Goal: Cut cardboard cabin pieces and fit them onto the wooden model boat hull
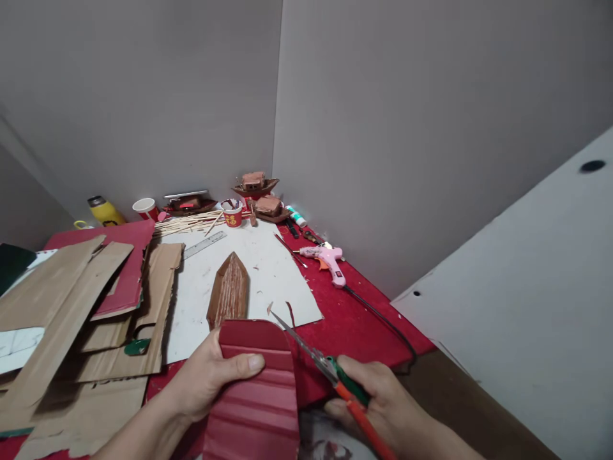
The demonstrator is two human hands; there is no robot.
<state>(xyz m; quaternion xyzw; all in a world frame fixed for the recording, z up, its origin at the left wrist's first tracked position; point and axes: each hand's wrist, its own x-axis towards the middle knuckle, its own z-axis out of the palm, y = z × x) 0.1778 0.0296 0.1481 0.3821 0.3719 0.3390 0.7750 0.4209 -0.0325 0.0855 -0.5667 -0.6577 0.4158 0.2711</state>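
Note:
My left hand grips a piece of dark red cardboard, thumb on top. The piece has a rounded far end and several fold lines across it. In my right hand is a pair of scissors with one green and one orange handle. Their blades point up and left, close to the right edge of the cardboard; I cannot tell whether they touch it. Beyond the cardboard, a brown cardboard boat hull lies on white paper.
A pink hot glue gun rests on the red tablecloth, its cord trailing right. Cardboard scraps are piled at left. Farther back are finished model boats, paper cups, wooden sticks, a ruler and a yellow bottle.

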